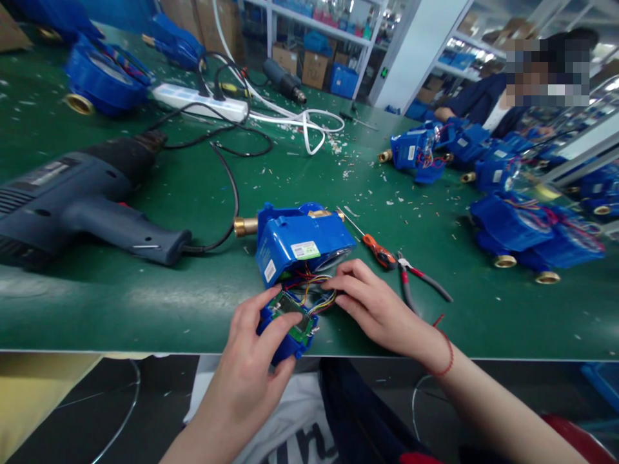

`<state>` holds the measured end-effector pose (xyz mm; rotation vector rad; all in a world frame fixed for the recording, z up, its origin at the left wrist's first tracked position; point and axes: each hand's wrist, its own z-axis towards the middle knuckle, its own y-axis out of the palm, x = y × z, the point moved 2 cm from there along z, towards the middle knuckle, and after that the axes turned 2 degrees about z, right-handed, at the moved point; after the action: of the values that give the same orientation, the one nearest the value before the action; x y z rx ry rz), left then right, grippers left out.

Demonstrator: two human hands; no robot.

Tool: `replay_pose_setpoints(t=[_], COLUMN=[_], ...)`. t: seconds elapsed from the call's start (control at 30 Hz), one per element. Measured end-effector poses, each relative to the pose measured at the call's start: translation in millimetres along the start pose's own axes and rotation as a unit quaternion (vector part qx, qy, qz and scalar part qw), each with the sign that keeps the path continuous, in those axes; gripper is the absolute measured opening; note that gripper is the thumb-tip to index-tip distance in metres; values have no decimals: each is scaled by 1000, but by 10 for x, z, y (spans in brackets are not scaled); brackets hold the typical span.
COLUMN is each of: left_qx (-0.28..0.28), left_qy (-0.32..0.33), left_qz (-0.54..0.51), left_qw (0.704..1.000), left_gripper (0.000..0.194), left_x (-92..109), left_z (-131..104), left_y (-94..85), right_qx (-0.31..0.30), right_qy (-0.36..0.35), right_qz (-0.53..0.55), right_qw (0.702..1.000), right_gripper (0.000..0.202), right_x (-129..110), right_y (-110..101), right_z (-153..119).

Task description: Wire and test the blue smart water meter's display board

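Observation:
A blue water meter (pixel 309 235) with brass pipe ends lies on the green workbench in front of me. Coloured wires (pixel 322 283) run from its underside to a green circuit board (pixel 293 316) seated in a blue plastic cover at the bench's front edge. My left hand (pixel 256 341) is closed around that cover, fingers on its far side and over the board. With fingers bent, my right hand (pixel 372 303) touches the wire bundle; its fingertips are at the wires. An orange-handled screwdriver (pixel 380 251) and red-and-grey cutting pliers (pixel 416 280) lie to the right.
A large heat gun (pixel 87 193) lies at left, its cord crossing the bench. Behind it are a white power strip (pixel 200 103), another blue meter (pixel 106 77) and a second heat gun (pixel 285 80). More meters (pixel 512 219) crowd the right; a person (pixel 498 96) sits beyond.

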<state>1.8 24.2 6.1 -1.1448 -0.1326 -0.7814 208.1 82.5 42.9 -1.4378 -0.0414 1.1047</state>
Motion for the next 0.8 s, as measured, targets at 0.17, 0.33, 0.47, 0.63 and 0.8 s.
replay_pose_setpoints(t=[0.17, 0.33, 0.47, 0.63, 0.8], left_qx=[2, 12, 14, -2, -11], left_qy=[-18, -53, -60, -45, -27], left_qz=[-21, -63, -70, -52, -33], left_qw=[1000, 996, 996, 998, 999], left_gripper=[38, 35, 32, 36, 39], left_x=[-24, -42, -57, -88, -63], left_z=[-23, -23, -4, -17, 26], left_y=[-13, -45, -56, -60, -41], right_qx=[118, 35, 67, 192, 214], right_qy=[127, 172, 220, 275, 261], right_qz=[120, 202, 304, 375, 389], right_qw=[978, 964, 924, 864, 857], right_gripper=[25, 36, 31, 30, 24], right_x=[175, 184, 184, 220, 231], right_y=[59, 200, 295, 369, 369], right_z=[-74, 38, 162, 213, 222])
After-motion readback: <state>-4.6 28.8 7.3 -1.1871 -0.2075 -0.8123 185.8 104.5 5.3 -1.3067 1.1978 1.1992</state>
